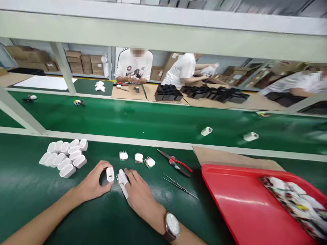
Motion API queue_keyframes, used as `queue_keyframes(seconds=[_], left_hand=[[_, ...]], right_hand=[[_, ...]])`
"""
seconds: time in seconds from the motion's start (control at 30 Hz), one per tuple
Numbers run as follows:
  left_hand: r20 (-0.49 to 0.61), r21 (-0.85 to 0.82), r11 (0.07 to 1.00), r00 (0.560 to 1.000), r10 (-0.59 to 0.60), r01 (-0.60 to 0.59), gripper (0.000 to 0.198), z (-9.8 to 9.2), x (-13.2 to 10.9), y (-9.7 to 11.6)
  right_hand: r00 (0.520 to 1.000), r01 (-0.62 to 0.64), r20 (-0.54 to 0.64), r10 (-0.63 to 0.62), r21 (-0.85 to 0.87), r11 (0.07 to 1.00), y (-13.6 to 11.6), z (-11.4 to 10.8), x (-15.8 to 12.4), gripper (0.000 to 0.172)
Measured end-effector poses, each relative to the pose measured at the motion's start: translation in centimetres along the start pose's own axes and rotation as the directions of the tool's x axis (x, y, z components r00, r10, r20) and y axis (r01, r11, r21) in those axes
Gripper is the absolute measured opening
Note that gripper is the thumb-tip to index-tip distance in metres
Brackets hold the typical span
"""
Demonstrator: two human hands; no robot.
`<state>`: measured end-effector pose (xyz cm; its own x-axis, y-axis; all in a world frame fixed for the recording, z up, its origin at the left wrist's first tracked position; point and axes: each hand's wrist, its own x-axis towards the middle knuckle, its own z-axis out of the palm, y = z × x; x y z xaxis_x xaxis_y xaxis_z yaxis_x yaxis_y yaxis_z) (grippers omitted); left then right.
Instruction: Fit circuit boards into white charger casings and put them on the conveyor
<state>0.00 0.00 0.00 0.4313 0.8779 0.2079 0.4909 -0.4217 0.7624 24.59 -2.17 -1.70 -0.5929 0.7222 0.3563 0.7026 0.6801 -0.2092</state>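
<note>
Here, just left of the frame's centre, the left hand (93,180) pinches a white casing (110,174); beside it, the right hand's (141,192) fingers pinch a circuit board (118,179), which could slip if the finger covers (123,177) are slick. Centre-left sit about thirteen casings (67,171); mid-frame, three boards (139,157), one pair of pliers (176,163), one pair of tweezers (180,186).
</note>
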Motion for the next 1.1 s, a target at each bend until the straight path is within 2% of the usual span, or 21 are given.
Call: queue_keyframes(seconds=[0.2,0.27,0.37,0.47,0.5,0.6,0.63,0.7,0.77,0.83,1.03,1.1], left_hand=[[0.026,0.059,0.996,0.998,-0.065,0.063,0.063,0.6,-1.0,-0.6],[0.003,0.112,0.993,0.999,-0.047,0.047,0.063,0.5,-1.0,-0.6],[-0.015,0.177,0.983,0.999,-0.048,0.050,0.070,-0.5,-1.0,-0.3],[0.093,0.092,0.994,0.993,-0.069,0.061,0.089,-2.1,-0.8,0.2],[0.151,0.041,0.999,0.988,-0.039,0.033,0.085,-2.5,-0.8,0.4],[0.257,-0.089,0.995,0.965,0.060,-0.039,0.044,-2.9,-0.7,0.7],[0.251,-0.102,0.994,0.966,0.062,-0.038,0.032,-2.7,-0.8,0.7],[0.164,-0.073,0.997,0.986,0.023,-0.011,0.019,-1.9,-1.2,0.7],[0.018,-0.005,1.000,1.000,0.017,-0.017,0.017,-1.1,-1.6,0.6],[-0.086,0.025,0.998,0.995,0.053,-0.051,0.023,-0.5,-1.9,0.4],[-0.121,0.022,0.976,0.969,0.216,-0.215,0.029,0.3,-2.0,-0.6],[-0.135,0.028,0.971,0.962,0.239,-0.237,0.030,0.4,-1.9,-0.7]], right_hand=[[0.995,0.059,-0.088,-0.038,0.252,0.966,2.1,-1.2,0.0,0.048],[0.991,0.043,-0.130,-0.002,0.315,0.948,2.1,-1.5,0.3,0.049],[0.979,0.024,-0.199,0.051,0.358,0.933,1.5,-2.1,0.8,0.049],[0.963,0.063,-0.266,0.035,0.351,0.934,0.7,-2.8,1.3,0.048],[0.959,0.076,-0.281,0.028,0.351,0.933,0.3,-3.0,1.4,0.049],[0.954,0.114,-0.300,0.000,0.363,0.925,-0.7,-3.7,1.6,0.054],[0.953,0.126,-0.301,-0.011,0.367,0.922,-1.0,-3.8,1.6,0.056],[0.953,0.133,-0.303,-0.018,0.364,0.922,-1.4,-3.9,1.5,0.058],[0.952,0.119,-0.305,-0.004,0.359,0.926,-1.6,-3.8,1.2,0.058],[0.952,0.102,-0.306,0.014,0.360,0.927,-1.6,-3.7,0.9,0.056],[0.954,0.092,-0.299,0.022,0.359,0.929,-1.8,-3.5,1.0,0.051],[0.953,0.092,-0.303,0.020,0.352,0.932,-1.9,-3.4,1.1,0.051]])
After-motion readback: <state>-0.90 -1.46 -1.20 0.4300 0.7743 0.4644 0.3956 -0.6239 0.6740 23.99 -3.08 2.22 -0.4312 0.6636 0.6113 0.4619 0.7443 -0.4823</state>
